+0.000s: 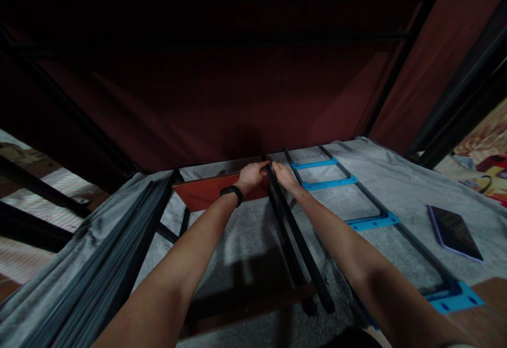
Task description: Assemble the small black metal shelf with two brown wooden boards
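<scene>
Both arms reach forward over a grey carpeted surface (pixel 245 242). My left hand (pixel 251 175), with a black band on its wrist, rests on the top edge of a reddish-brown board (pixel 206 192) standing on its long side. Close beside it, my right hand (pixel 283 175) grips the far end of a black metal bar (pixel 297 237) that runs back toward me. The two hands nearly touch where the bar meets the board. Whether the left fingers wrap the board's edge is hard to tell in the dim light.
A black frame with blue cross pieces (pixel 330 183) lies to the right of the bar. A phone (pixel 454 231) lies face up further right. A bundle of dark bars (pixel 114 263) lies at the left. Dark red fabric walls (pixel 222 100) enclose the back.
</scene>
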Tool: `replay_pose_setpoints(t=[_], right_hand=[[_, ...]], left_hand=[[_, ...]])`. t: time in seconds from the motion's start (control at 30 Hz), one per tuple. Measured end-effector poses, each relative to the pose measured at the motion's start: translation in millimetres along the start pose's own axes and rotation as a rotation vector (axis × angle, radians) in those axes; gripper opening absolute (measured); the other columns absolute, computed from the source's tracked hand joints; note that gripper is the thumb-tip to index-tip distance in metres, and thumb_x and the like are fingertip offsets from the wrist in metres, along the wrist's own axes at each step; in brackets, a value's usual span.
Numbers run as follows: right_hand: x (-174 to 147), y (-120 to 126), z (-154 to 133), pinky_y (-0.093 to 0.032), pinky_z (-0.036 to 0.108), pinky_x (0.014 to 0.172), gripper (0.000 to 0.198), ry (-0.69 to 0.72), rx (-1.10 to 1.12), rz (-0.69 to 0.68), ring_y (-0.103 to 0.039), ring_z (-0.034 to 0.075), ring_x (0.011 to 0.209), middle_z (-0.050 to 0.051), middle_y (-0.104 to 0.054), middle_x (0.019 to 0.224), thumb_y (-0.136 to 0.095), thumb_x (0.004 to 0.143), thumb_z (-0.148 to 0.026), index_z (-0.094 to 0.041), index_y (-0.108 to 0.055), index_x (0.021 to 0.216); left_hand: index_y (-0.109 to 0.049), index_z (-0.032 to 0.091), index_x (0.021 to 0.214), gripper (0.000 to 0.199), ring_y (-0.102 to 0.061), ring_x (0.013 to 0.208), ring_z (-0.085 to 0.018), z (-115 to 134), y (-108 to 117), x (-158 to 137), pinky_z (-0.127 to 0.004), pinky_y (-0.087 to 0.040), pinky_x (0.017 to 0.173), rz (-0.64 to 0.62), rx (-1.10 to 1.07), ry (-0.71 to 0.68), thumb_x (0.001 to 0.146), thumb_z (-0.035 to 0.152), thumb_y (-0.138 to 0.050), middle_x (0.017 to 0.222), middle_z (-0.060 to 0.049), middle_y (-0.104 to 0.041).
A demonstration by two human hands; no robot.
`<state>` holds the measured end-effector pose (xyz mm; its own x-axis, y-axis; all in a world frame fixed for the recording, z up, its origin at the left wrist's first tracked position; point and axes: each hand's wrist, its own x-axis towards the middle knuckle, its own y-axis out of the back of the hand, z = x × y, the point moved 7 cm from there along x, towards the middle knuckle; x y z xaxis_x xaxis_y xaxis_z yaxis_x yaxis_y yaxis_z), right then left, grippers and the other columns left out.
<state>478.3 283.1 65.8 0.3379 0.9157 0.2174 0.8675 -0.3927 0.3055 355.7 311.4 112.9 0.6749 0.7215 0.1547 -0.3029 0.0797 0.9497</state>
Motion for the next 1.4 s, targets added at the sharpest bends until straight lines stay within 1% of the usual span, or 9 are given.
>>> replay_pose_setpoints(t=[0.13, 0.33, 0.53, 0.7, 0.87, 1.07, 1.2, 1.3, 1.4], right_hand=[[-8.0, -1.7, 8.1, -0.041, 0.023, 0.055, 0.030, -0.108, 0.190, 0.004, -0.051, 0.013, 0.056, -0.004, -0.051, 0.058, -0.055, 0.086, -0.048, -0.022, -0.049, 0.071], [-8.4, 2.9, -1.3, -0.043, 0.026, 0.068, 0.024, 0.012, -0.026, 0.002, -0.054, 0.016, 0.071, -0.002, -0.054, 0.065, -0.044, 0.090, -0.035, -0.023, -0.050, 0.071], [1.1, 3.8, -4.0, -0.043, 0.027, 0.078, 0.025, 0.039, -0.111, 0.021, -0.058, 0.018, 0.083, 0.003, -0.060, 0.074, -0.044, 0.091, -0.029, -0.022, -0.052, 0.069], [-3.2, 3.0, 3.2, -0.042, 0.025, 0.064, 0.028, 0.010, -0.013, 0.011, -0.055, 0.015, 0.066, -0.001, -0.056, 0.067, -0.044, 0.092, -0.040, -0.022, -0.051, 0.071], [-7.7, 1.8, 6.3, -0.038, 0.022, 0.058, 0.015, -0.008, 0.040, 0.010, -0.051, 0.013, 0.061, -0.005, -0.050, 0.060, -0.043, 0.087, -0.030, -0.023, -0.047, 0.074], [-5.9, 4.0, -4.8, -0.041, 0.026, 0.075, 0.022, 0.059, -0.145, 0.005, -0.054, 0.016, 0.077, -0.001, -0.055, 0.071, -0.041, 0.091, -0.032, -0.024, -0.048, 0.072], [-4.2, 4.1, -7.2, -0.042, 0.027, 0.083, 0.023, 0.061, -0.135, 0.023, -0.056, 0.017, 0.088, 0.002, -0.059, 0.077, -0.041, 0.092, -0.031, -0.024, -0.050, 0.073], [-6.7, 3.3, -1.8, -0.045, 0.026, 0.076, 0.025, 0.040, -0.033, 0.014, -0.058, 0.017, 0.082, 0.001, -0.059, 0.073, -0.039, 0.093, -0.036, -0.023, -0.053, 0.076], [-10.5, 3.8, 7.6, -0.045, 0.024, 0.065, 0.026, -0.006, 0.094, 0.017, -0.056, 0.014, 0.067, -0.002, -0.056, 0.068, -0.039, 0.091, -0.041, -0.023, -0.054, 0.081]], left_hand=[[-0.052, 0.031, 0.143, 0.051, -0.061, 0.118, -0.024, -1.1, -0.9, -0.4, -0.034, -0.047, 0.101, 0.003, 0.021, 0.014, 0.092, 0.030, -0.055, 0.132, -0.005, -0.064], [-0.051, 0.032, 0.143, 0.051, -0.060, 0.120, -0.025, -1.5, -1.2, -1.1, -0.036, -0.047, 0.102, 0.006, 0.035, 0.021, 0.092, 0.030, -0.054, 0.135, -0.004, -0.063], [-0.052, 0.031, 0.143, 0.050, -0.060, 0.119, -0.025, -0.2, 0.1, -2.0, -0.037, -0.047, 0.102, 0.013, 0.029, 0.005, 0.092, 0.030, -0.053, 0.132, -0.004, -0.064], [-0.051, 0.032, 0.143, 0.052, -0.059, 0.121, -0.025, 1.4, 0.9, -3.4, -0.036, -0.047, 0.103, 0.004, 0.013, 0.007, 0.092, 0.029, -0.054, 0.134, -0.004, -0.063], [-0.051, 0.034, 0.143, 0.052, -0.058, 0.123, -0.023, -0.5, 0.4, -3.7, -0.034, -0.045, 0.105, 0.007, 0.014, 0.049, 0.091, 0.030, -0.056, 0.134, -0.002, -0.063], [-0.051, 0.032, 0.143, 0.051, -0.060, 0.120, -0.026, -0.7, -0.7, -2.4, -0.039, -0.048, 0.102, 0.000, 0.020, 0.021, 0.092, 0.030, -0.053, 0.134, -0.005, -0.063], [-0.050, 0.032, 0.144, 0.051, -0.060, 0.120, -0.025, -0.8, -0.4, -3.0, -0.037, -0.047, 0.102, 0.002, 0.033, 0.022, 0.092, 0.030, -0.053, 0.134, -0.004, -0.063], [-0.049, 0.033, 0.144, 0.052, -0.060, 0.120, -0.024, -0.5, -0.3, -3.4, -0.036, -0.047, 0.103, 0.001, 0.043, 0.030, 0.093, 0.031, -0.053, 0.134, -0.004, -0.063], [-0.050, 0.033, 0.144, 0.052, -0.061, 0.119, -0.025, -0.7, -0.4, -3.1, -0.037, -0.048, 0.102, -0.002, 0.049, 0.036, 0.092, 0.031, -0.054, 0.133, -0.005, -0.064]])
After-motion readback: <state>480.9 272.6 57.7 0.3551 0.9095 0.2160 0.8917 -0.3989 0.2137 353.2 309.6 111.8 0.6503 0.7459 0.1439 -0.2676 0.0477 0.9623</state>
